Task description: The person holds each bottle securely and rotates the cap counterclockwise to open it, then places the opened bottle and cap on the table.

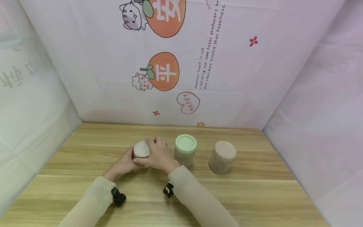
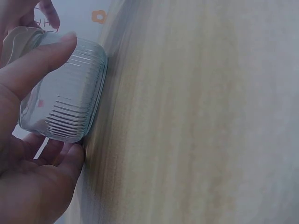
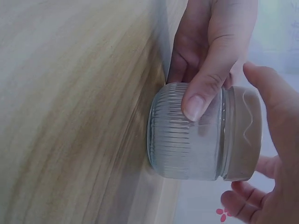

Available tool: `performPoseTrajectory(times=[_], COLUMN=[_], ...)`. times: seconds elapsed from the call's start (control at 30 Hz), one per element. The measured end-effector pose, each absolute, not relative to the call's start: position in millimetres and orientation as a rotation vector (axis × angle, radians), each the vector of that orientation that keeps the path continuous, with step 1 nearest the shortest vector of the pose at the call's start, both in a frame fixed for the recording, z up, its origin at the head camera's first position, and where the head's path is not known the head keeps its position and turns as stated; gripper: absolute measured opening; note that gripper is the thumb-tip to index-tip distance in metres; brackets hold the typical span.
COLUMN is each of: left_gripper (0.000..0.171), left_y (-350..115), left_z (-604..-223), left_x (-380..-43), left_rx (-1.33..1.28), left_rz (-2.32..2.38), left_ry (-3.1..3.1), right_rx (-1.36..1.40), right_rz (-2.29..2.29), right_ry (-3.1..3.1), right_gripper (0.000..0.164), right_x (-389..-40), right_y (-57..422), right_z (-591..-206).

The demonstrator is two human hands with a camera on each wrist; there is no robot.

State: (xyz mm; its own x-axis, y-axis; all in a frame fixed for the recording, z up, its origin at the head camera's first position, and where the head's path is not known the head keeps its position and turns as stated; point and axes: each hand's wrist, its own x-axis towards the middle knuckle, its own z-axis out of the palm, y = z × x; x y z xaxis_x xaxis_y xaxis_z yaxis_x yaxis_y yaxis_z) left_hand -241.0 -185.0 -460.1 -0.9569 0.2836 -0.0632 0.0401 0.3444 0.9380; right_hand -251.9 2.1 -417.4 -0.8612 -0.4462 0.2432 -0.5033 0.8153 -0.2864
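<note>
- L of the green-lidded jar (image 1: pixel 185 148), we see a clear glass jar (image 3: pixel 180 149), upright, pale lid (image 3: pixel 244 135) atop its mouth.
- L hand (image 1: pixel 124 163), also L of the green-lidded jar: thumb & fingers clamped round the glass.
- R hand (image 1: pixel 161 154), just L of same: fingers apart abt. the lid; we can't tell if they grip.
- R of it, we spot a beige-lidded jar (image 1: pixel 222 157).

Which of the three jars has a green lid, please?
The middle jar: its lid is pale green. The jar in the left hand has a greyish-white lid, the rightmost jar a beige lid.
</note>
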Motion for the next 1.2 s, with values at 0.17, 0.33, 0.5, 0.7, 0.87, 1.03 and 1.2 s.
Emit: performPoseTrajectory(times=[0.17, 0.33, 0.5, 0.7, 0.87, 1.03, 1.2], left_gripper=[0.099, 0.098, 0.099, 0.099, 0.097, 0.099, 0.099], left_y=[-185.6, -186.3, -187.0, -188.3, -188.6, -188.1, -187.6], left_z=[-461.4, -463.2, -466.5, -467.8, -466.9, -466.3, -465.3], left_x=[-241.8, -242.4, -244.1, -245.1, -244.2, -244.1, -244.5], left_rx=[0.277, 0.270, 0.255, 0.310, 0.358, 0.312, 0.318], left_rz=[1.651, 1.663, 1.667, 1.661, 1.674, 1.674, 1.668], left_ry=[2.390, 2.372, 2.367, 2.371, 2.356, 2.346, 2.350], right_rx=[0.736, 0.776, 0.827, 0.878, 0.893, 0.908, 0.919], right_rz=[0.500, 0.506, 0.492, 0.520, 0.513, 0.511, 0.516], right_ry=[-2.862, -2.857, -2.831, -2.792, -2.781, -2.771, -2.771], right_gripper=[0.089, 0.083, 0.078, 0.074, 0.073, 0.071, 0.071], right_x=[-251.9, -253.0, -253.2, -253.1, -254.0, -254.3, -254.6], right_y=[-0.3, -2.9, -3.6, -4.2, -5.0, -4.5, -3.7], right_z=[-417.0, -416.4, -416.6, -417.6, -419.4, -418.0, -414.9])
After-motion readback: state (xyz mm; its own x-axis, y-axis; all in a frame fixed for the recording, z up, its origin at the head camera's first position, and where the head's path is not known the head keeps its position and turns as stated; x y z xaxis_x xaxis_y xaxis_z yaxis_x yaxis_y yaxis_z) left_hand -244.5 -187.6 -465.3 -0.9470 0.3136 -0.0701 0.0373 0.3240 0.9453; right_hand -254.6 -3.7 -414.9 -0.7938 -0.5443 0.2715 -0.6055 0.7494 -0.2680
